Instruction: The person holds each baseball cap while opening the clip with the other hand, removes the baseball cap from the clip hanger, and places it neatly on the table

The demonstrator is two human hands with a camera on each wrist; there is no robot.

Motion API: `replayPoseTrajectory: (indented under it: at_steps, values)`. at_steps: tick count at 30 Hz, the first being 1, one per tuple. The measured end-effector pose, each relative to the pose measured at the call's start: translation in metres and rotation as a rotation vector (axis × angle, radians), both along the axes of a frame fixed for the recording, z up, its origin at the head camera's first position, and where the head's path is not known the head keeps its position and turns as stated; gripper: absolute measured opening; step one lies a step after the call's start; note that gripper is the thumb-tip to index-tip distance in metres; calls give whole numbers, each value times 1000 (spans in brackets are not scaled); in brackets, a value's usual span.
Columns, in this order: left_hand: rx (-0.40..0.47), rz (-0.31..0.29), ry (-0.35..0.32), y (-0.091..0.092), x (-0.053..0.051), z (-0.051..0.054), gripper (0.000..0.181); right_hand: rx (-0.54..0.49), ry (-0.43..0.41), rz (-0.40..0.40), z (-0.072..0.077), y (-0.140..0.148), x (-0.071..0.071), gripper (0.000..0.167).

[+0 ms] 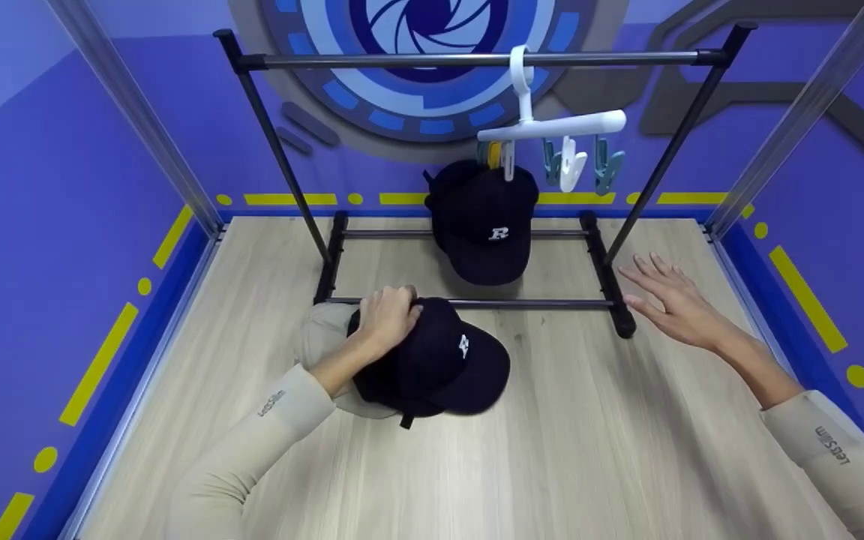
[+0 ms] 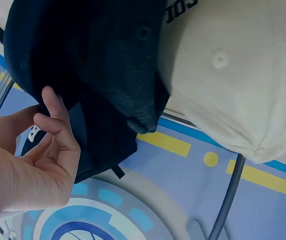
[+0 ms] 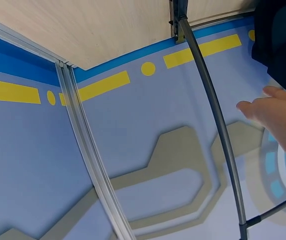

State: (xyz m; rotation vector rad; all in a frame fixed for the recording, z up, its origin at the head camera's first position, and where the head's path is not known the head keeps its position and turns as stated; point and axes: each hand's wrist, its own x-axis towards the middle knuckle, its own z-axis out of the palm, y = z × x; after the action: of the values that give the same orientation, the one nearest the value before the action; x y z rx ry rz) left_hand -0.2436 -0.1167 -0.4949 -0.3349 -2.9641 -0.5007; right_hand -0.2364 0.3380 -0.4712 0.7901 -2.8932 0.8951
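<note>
My left hand (image 1: pixel 387 319) grips the crown of a dark cap (image 1: pixel 439 356) with a white letter on its front, its visor pointing right. In the left wrist view, the fingers of that left hand (image 2: pixel 48 155) are bent at the cap's (image 2: pixel 93 50) edge. A beige cap (image 1: pixel 319 337) lies beside and partly under it; the left wrist view shows its beige crown (image 2: pixel 232 65) too. Another dark cap (image 1: pixel 481 225) with a white R hangs from clips on a white hanger (image 1: pixel 552 127). My right hand (image 1: pixel 672 300) is spread, holding nothing, near the rack's right foot.
A black metal rack (image 1: pixel 402 61) carries the hanger on its top bar. White, teal and yellow clothespins (image 1: pixel 571 165) hang under the hanger. Blue printed walls and metal corner posts (image 1: pixel 139 112) enclose the wooden tabletop (image 1: pixel 552 465) at the back and sides.
</note>
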Motion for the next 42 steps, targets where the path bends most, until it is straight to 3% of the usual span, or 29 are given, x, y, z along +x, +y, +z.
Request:
replayPoseTrajectory:
  at_steps: [18,31,42]
  values:
    - [-72,-31,7,-15,-2,-15,16,0,-54,-12,-6,4,3,55]
    - [-33,-3,-23,-17,-7,-9,20,24,-38,-23,-9,7,1,54]
    - [4,46,-78,-15,-27,4,18,42,-28,-23,-8,5,-6,54]
